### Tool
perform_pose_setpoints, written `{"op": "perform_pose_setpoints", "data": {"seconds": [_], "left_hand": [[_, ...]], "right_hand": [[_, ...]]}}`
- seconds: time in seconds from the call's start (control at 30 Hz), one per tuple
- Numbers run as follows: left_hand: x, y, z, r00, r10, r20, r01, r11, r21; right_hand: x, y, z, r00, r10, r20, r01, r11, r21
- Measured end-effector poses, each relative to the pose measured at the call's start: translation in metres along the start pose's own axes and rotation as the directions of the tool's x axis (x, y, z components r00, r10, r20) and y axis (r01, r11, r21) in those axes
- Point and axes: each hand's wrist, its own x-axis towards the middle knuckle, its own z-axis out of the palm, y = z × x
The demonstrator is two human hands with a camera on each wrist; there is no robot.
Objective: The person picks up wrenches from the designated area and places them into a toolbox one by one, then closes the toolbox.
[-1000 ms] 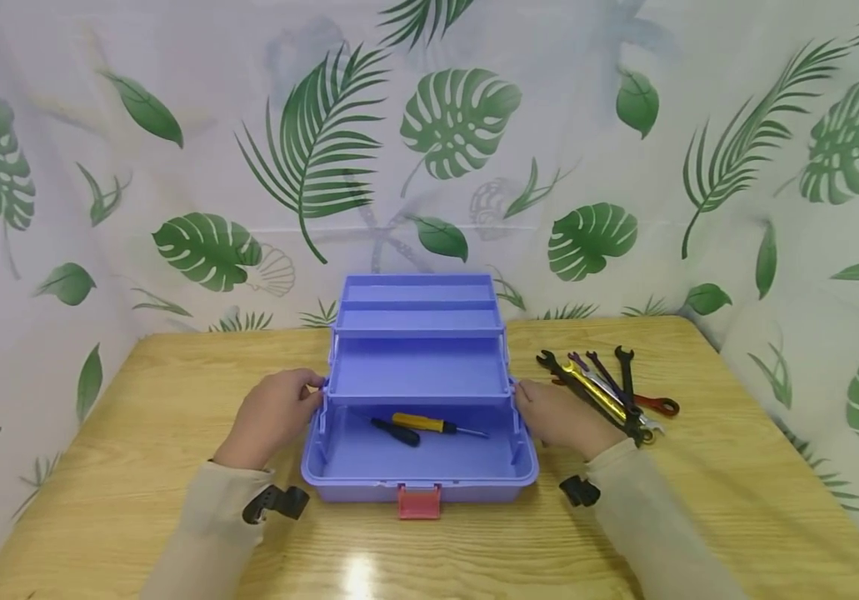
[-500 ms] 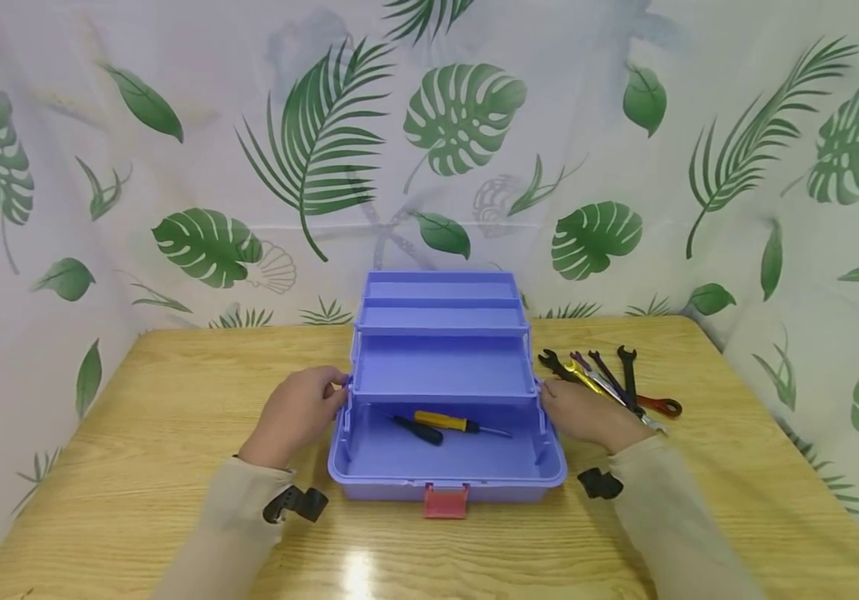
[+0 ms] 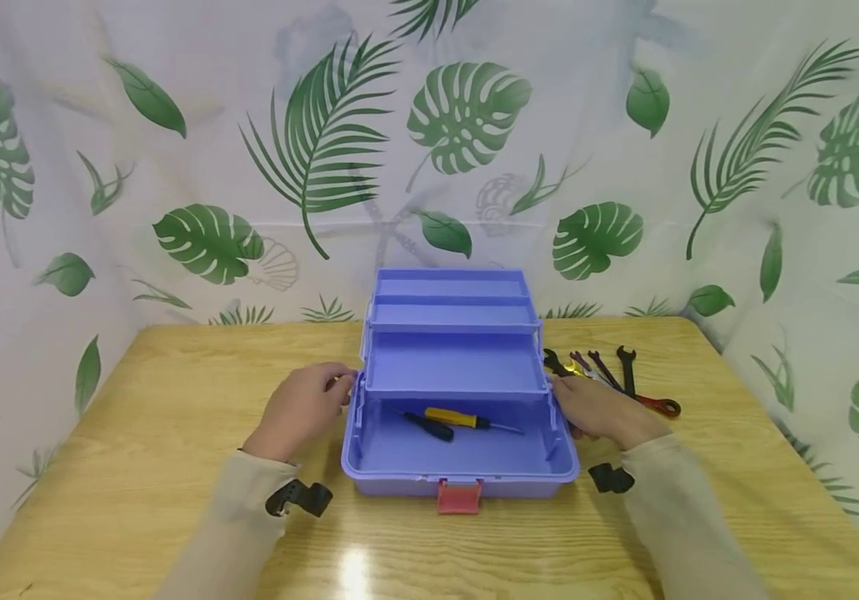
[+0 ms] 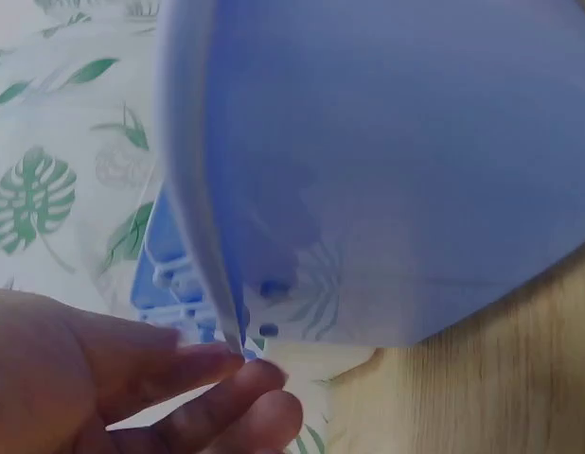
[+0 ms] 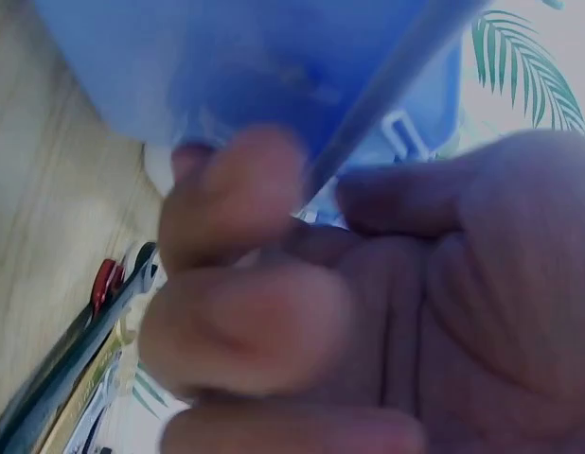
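Observation:
A blue-purple plastic toolbox [image 3: 392, 486] stands on the table with its stepped trays folded up and back. My left hand [image 3: 302, 410] pinches its left rim; the left wrist view has thumb and fingers on either side of that edge. On the opposite side my right hand [image 3: 603, 408] grips the right rim, fingers curled beneath it in the right wrist view. Inside the bottom compartment lie a yellow-handled screwdriver [image 3: 451, 417] and a black-handled screwdriver [image 3: 432, 427], whose tip is hard to see. The red latch [image 3: 459, 497] hangs down at the front.
Several wrenches lie piled right of the toolbox, among them a black wrench [image 3: 627, 367] and a red wrench [image 3: 661, 406]; my right hand partly covers the pile. A leaf-patterned curtain [image 3: 324, 133] closes off the table's [image 3: 137, 467] back and sides.
Both hands have slid the toolbox to the right across the table, nearer the wrenches, with the screwdrivers riding inside. More of the wrench pile is now behind my right hand.

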Motion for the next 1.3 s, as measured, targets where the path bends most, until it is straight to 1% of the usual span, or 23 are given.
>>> {"op": "perform_pose_setpoints", "data": {"seconds": [0.03, 0.07, 0.13, 0.17, 0.23, 0.3, 0.33, 0.43, 0.5, 0.67, 0.8, 0.9, 0.97, 1.03, 1.07, 1.13, 1.2, 1.3], "left_hand": [[0.001, -0.001, -0.001, 1.000, -0.018, -0.004, 0.018, 0.999, -0.029], [0.002, -0.002, -0.002, 0.999, -0.037, -0.004, 0.037, 0.997, -0.061], [0.004, -0.003, -0.003, 0.997, -0.074, 0.016, 0.075, 0.984, -0.162], [0.005, -0.003, -0.002, 0.996, -0.087, 0.032, 0.092, 0.972, -0.214], [0.008, -0.002, -0.001, 0.992, -0.106, 0.074, 0.123, 0.943, -0.308], [0.010, 0.000, 0.002, 0.987, -0.109, 0.119, 0.147, 0.915, -0.375], [0.011, 0.001, 0.003, 0.986, -0.102, 0.134, 0.147, 0.910, -0.387], [0.012, 0.004, 0.007, 0.985, -0.091, 0.147, 0.144, 0.905, -0.401], [0.013, 0.007, 0.010, 0.986, -0.081, 0.144, 0.133, 0.904, -0.406], [0.014, 0.017, 0.014, 0.988, -0.052, 0.148, 0.113, 0.892, -0.438], [0.015, 0.021, 0.016, 0.989, -0.026, 0.149, 0.088, 0.900, -0.426], [0.018, 0.020, 0.015, 0.986, -0.008, 0.166, 0.075, 0.910, -0.408], [0.020, 0.017, 0.013, 0.985, 0.006, 0.171, 0.064, 0.916, -0.397], [0.023, 0.013, 0.010, 0.985, 0.038, 0.171, 0.033, 0.918, -0.395], [0.024, 0.011, 0.009, 0.983, 0.057, 0.172, 0.017, 0.916, -0.401], [0.027, 0.008, 0.006, 0.980, 0.096, 0.177, -0.017, 0.916, -0.401], [0.029, 0.007, 0.005, 0.972, 0.140, 0.188, -0.057, 0.920, -0.388], [0.030, 0.009, 0.005, 0.963, 0.166, 0.210, -0.083, 0.931, -0.355]], "right_hand": [[0.000, 0.000, -0.001, 1.000, 0.011, -0.002, -0.011, 1.000, 0.022], [-0.001, 0.000, -0.002, 1.000, 0.008, -0.011, -0.008, 1.000, 0.025], [-0.001, -0.001, -0.002, 0.999, -0.010, -0.049, 0.012, 0.999, 0.031], [-0.001, -0.001, -0.002, 0.998, -0.009, -0.068, 0.011, 0.999, 0.033], [0.000, -0.002, 0.000, 0.993, -0.005, -0.115, 0.004, 1.000, -0.008], [0.002, -0.002, 0.003, 0.989, -0.011, -0.149, 0.001, 0.998, -0.070], [0.003, -0.002, 0.004, 0.987, -0.012, -0.159, -0.004, 0.995, -0.099], [0.003, -0.002, 0.007, 0.985, -0.009, -0.170, -0.017, 0.989, -0.149], [0.002, -0.002, 0.007, 0.987, -0.006, -0.160, -0.017, 0.990, -0.143], [-0.003, 0.002, 0.004, 0.991, 0.012, -0.135, -0.031, 0.989, -0.142], [-0.005, 0.005, 0.000, 0.992, 0.019, -0.124, -0.037, 0.989, -0.141], [-0.005, 0.005, -0.001, 0.991, 0.013, -0.134, -0.033, 0.990, -0.141], [-0.005, 0.005, -0.002, 0.992, 0.009, -0.128, -0.025, 0.992, -0.122], [-0.005, 0.003, -0.002, 0.994, -0.001, -0.113, -0.010, 0.995, -0.101], [-0.005, 0.002, -0.002, 0.994, -0.006, -0.107, -0.003, 0.996, -0.092], [-0.005, -0.001, -0.002, 0.996, -0.008, -0.092, 0.001, 0.997, -0.071], [-0.005, -0.002, -0.002, 0.997, 0.000, -0.079, -0.005, 0.998, -0.058], [-0.008, -0.002, -0.002, 0.998, 0.023, -0.063, -0.027, 0.998, -0.057]]}}
